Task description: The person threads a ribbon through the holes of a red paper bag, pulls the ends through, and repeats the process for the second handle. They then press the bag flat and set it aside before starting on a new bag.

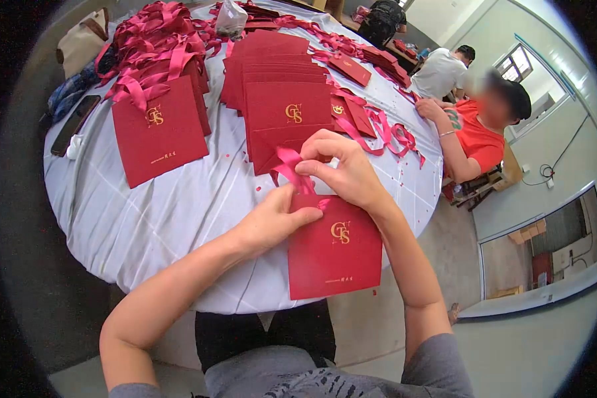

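A red paper gift bag (pixel 338 265) with a gold logo hangs over the table's near edge in front of me. My left hand (pixel 268 222) is closed at its top left corner, thumb on the front near a small pink ribbon end and fingers hidden behind. My right hand (pixel 345 166) pinches a pink ribbon (pixel 289 164) just above the bag's top edge. Directly beyond my hands lies a fanned stack of flat red bags (pixel 272 99).
Another pile of red bags (pixel 162 142) with heaped pink ribbons (pixel 156 56) stands at the left on the white-covered round table (pixel 199 219). A phone (pixel 76 126) lies near the left edge. At the right sits a person in a red shirt (pixel 477 136); another in white (pixel 438 73) is behind.
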Tool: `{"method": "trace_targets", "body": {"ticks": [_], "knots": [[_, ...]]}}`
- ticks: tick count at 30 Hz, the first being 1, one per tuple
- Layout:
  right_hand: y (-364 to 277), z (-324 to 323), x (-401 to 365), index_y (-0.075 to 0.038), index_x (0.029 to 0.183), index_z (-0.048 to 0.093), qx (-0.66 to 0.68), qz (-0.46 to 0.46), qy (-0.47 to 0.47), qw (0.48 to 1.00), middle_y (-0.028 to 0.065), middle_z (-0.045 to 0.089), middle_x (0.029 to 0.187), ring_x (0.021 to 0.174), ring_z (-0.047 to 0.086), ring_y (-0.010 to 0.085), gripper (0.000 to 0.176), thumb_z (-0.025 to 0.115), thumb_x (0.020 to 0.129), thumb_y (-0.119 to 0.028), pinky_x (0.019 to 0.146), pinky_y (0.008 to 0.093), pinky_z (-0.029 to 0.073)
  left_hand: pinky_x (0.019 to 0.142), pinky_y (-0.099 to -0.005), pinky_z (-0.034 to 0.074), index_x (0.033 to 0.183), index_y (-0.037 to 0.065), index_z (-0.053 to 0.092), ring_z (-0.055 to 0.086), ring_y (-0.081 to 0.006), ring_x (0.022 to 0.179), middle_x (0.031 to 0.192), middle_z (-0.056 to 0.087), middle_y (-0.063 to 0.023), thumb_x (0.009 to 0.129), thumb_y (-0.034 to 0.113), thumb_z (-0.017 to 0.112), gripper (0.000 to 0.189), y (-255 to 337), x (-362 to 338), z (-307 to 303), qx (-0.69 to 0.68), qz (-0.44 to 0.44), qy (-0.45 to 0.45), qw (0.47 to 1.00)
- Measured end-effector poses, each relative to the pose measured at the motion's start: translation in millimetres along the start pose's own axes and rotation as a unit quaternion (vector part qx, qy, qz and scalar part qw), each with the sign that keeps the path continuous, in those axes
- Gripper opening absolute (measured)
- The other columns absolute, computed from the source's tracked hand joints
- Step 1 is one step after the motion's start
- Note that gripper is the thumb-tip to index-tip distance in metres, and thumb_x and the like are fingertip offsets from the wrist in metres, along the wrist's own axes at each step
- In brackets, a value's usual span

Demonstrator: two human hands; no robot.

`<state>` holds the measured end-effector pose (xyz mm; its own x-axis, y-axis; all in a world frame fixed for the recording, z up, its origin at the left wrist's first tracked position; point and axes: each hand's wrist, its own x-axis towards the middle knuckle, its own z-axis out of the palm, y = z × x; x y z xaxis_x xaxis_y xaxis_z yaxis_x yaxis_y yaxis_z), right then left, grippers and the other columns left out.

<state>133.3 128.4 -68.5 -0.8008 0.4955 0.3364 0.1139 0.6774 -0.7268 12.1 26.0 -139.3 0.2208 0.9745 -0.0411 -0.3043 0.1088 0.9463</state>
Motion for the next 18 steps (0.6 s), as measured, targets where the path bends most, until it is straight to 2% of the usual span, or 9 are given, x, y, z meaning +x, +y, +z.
{"method": "trace_targets", "body": {"ticks": [2,5,7,9,11,13,14,16,18], "knots": [[9.0,4.7,-0.4,0.002,0.078,0.061,-0.001,0.015,-0.028,0.999,0.0052,0.058,0.084,0.078,0.054,0.0133,0.011,0.068,0.074,-0.006,0.070,0.0263,0.042,0.088,-0.0299,0.045,0.118,-0.001,0.043,0.055,-0.0127,0.101,0.110,0.057,-0.0076,0.086,0.011,0.061,0.038,-1.9,0.5,-0.9,-0.017,0.004,-0.007,1.000],[15.8,8.3,-3.8,0.001,0.079,0.062,-0.007,0.013,-0.024,1.000,0.0036,0.058,0.081,0.075,0.054,0.0108,0.010,0.067,0.077,-0.008,0.067,0.0254,0.042,0.087,-0.0297,0.046,0.117,-0.002,0.044,0.056,-0.0128,0.099,0.109,0.058,-0.0080,0.086,0.011,0.061,0.037,-7.8,2.7,-0.6,0.037,0.017,0.027,0.999],[15.4,7.7,-5.8,0.000,0.080,0.062,-0.013,0.033,-0.026,0.999,0.0029,0.058,0.079,0.073,0.054,0.0095,0.010,0.066,0.079,-0.009,0.066,0.0248,0.042,0.086,-0.0298,0.046,0.117,-0.003,0.044,0.056,-0.0130,0.098,0.108,0.058,-0.0085,0.086,0.011,0.060,0.037,-7.2,3.2,0.5,0.035,0.007,0.003,0.999],[12.0,7.7,-6.8,0.003,0.080,0.063,0.043,0.109,-0.018,0.993,0.0038,0.060,0.074,0.065,0.052,0.0087,0.020,0.063,0.083,-0.017,0.058,0.0261,0.043,0.085,-0.0296,0.046,0.116,-0.003,0.044,0.057,-0.0132,0.097,0.108,0.058,-0.0084,0.087,0.011,0.060,0.037,-10.8,5.5,4.2,0.044,0.013,0.010,0.999],[18.9,1.3,-10.2,0.003,0.083,0.063,0.047,0.122,-0.028,0.991,0.0018,0.058,0.068,0.062,0.048,0.0063,0.026,0.060,0.087,-0.023,0.054,0.0257,0.040,0.084,-0.0295,0.047,0.116,-0.003,0.044,0.057,-0.0133,0.096,0.107,0.059,-0.0084,0.087,0.011,0.060,0.036,-11.4,6.5,5.5,0.052,0.021,0.015,0.998],[14.6,-7.1,-8.9,0.002,0.086,0.063,0.035,0.223,-0.136,0.965,-0.0005,0.055,0.066,0.063,0.047,0.0060,0.026,0.059,0.088,-0.023,0.054,0.0256,0.039,0.085,-0.0294,0.046,0.116,-0.003,0.045,0.056,-0.0135,0.098,0.108,0.058,-0.0085,0.087,0.012,0.059,0.035,-6.0,4.5,7.0,0.023,-0.002,0.008,1.000],[8.2,-7.1,-11.5,0.002,0.086,0.063,0.098,0.229,-0.140,0.958,-0.0033,0.052,0.067,0.062,0.045,0.0054,0.027,0.059,0.088,-0.024,0.054,0.0256,0.039,0.085,-0.0294,0.046,0.116,-0.003,0.045,0.056,-0.0135,0.098,0.108,0.058,-0.0085,0.087,0.012,0.059,0.035,-4.9,4.0,7.5,0.022,-0.002,0.009,1.000],[9.2,-5.7,-10.2,0.000,0.085,0.063,0.094,0.214,-0.156,0.960,-0.0034,0.054,0.069,0.065,0.047,0.0046,0.023,0.059,0.088,-0.022,0.057,0.0237,0.040,0.087,-0.0295,0.045,0.116,-0.004,0.045,0.055,-0.0134,0.100,0.109,0.057,-0.0083,0.088,0.013,0.058,0.035,-3.3,3.4,8.1,0.028,0.044,-0.007,0.999],[8.6,-3.7,-8.9,-0.001,0.084,0.063,0.090,0.200,-0.169,0.961,-0.0035,0.056,0.071,0.068,0.049,0.0038,0.020,0.059,0.088,-0.020,0.061,0.0217,0.040,0.088,-0.0299,0.044,0.118,-0.004,0.044,0.054,-0.0135,0.101,0.110,0.057,-0.0083,0.088,0.012,0.058,0.036,-4.9,4.0,7.1,0.034,0.033,-0.016,0.999]]}}
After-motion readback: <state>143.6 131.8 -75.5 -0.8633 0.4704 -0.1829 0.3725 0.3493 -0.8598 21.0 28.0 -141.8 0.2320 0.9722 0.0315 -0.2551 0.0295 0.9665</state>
